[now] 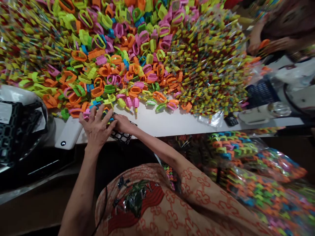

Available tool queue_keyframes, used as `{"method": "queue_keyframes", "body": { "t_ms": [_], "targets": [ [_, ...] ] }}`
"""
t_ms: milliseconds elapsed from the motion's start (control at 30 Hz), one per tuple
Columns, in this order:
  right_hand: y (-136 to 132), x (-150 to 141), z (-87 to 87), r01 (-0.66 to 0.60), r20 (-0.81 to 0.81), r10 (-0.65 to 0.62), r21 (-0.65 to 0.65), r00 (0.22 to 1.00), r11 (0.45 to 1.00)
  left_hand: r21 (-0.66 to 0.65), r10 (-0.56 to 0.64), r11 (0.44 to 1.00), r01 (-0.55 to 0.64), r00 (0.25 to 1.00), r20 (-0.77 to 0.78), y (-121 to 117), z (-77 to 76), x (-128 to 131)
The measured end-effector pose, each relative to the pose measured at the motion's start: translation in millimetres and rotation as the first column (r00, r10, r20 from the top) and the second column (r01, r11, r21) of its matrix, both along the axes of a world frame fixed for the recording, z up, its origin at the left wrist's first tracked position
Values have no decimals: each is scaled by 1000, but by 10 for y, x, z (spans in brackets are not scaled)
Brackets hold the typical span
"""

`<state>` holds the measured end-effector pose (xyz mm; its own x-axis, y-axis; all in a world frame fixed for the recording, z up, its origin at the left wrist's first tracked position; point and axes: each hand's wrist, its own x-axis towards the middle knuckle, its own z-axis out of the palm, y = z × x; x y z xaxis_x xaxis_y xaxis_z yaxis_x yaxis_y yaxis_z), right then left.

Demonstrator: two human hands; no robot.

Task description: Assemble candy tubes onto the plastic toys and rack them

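Note:
My left hand (97, 127) reaches over the near edge of the heap, its fingers spread and bent down onto small coloured plastic pieces. My right hand (123, 124) is beside its thumb, fingers curled together; what they grip is hidden. Under and next to the right hand lies a black tray with rows of cut-outs (121, 136), at the table's front edge. Blue and yellow bits show between the hands. Ahead is a large heap of bright plastic watch-shaped toys (115, 60) in orange, pink, green, yellow and blue.
A white power bank (69, 132) lies left of my hands on the white table (157, 119). Further left, a clear bag (21, 93) holds black trays. Small yellow-capped tubes (209, 62) are piled right. Filled bags (265, 193) sit below. Another person's hands (275, 46) work at upper right.

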<state>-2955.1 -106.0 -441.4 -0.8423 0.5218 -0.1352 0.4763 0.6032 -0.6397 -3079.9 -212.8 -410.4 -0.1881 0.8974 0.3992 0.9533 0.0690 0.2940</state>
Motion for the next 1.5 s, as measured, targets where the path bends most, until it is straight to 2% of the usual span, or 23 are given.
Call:
{"method": "queue_keyframes", "body": {
  "t_ms": [67, 100, 167, 233, 367, 433, 500, 533, 600, 667, 700, 733, 767, 867, 900, 967, 1100, 1200, 1367, 1433, 1500],
  "targets": [
    [103, 167, 81, 63, 10, -63, 24, 998, 998, -16, -10, 1000, 10, 1000, 22, 27, 22, 5],
    [179, 285, 120, 147, 25, -148, 54, 989, 988, -15, -5, 1000, 5, 1000, 30, 24, 20, 4],
    [349, 538, 174, 352, 83, -363, 126, 928, 928, 0, 18, 1000, -18, 999, 34, 0, 1, 2],
    [503, 743, 189, 447, 168, -466, 138, 869, 884, 13, 30, 999, -30, 999, 30, -29, -19, 0],
    [667, 892, 144, 456, 249, -448, 27, 859, 890, 22, 8, 1000, -9, 1000, 19, -52, -44, -20],
    [661, 876, 118, 547, 201, -535, -4, 821, 837, 24, -1, 1000, 1, 1000, 17, -52, -60, -36],
    [594, 810, 92, 608, 83, -604, -163, 793, 777, 22, -3, 1000, 2, 1000, 18, -50, -78, -50],
    [542, 752, 75, 583, 21, -606, -301, 795, 754, 20, -2, 1000, 1, 1000, 19, -48, -85, -55],
    [424, 580, 29, 412, -91, -563, -587, 822, 697, 16, -2, 1000, 2, 1000, 23, -46, -94, -61],
    [330, 358, -35, 221, -180, -507, -744, 843, 631, 10, -5, 1000, 5, 999, 32, -46, -92, -64],
    [305, 246, -70, 163, -212, -483, -765, 850, 624, 6, -7, 1000, 7, 999, 39, -47, -88, -65],
    [296, 146, -104, 132, -237, -455, -755, 859, 642, 0, -8, 1000, 8, 999, 47, -49, -85, -65],
    [303, 64, -133, 118, -253, -417, -719, 873, 685, -5, -9, 1000, 10, 999, 53, -50, -81, -64],
    [361, -40, -181, 73, -272, -236, -500, 933, 863, -7, -8, 1000, 8, 999, 52, -54, -79, -60],
    [375, -34, -183, 54, -265, -181, -423, 947, 905, -4, -4, 1000, 4, 999, 47, -54, -82, -58],
    [376, 5, -174, 40, -226, -111, -296, 968, 954, -6, 5, 1000, -5, 999, 38, -52, -91, -58],
    [304, 29, -144, 41, -74, -48, -100, 996, 994, -32, 3, 999, -2, 999, 36, -40, -101, -65],
    [287, -56, -119, -34, 18, 33, 6, 999, 999, -46, -3, 999, 5, 999, 45, -12, -70, -72],
    [305, -69, -2, -157, 65, 153, 71, 986, 985, -54, -21, 998, 22, 1000, 23, 14, 47, -49],
    [294, 26, 51, -105, 43, 102, 76, 994, 992, -37, -12, 999, 13, 999, 31, -14, 73, -21],
    [296, 134, 82, 47, 29, -50, 117, 998, 992, -24, -5, 1000, 5, 1000, 30, -58, 77, 14]
  ]
}}
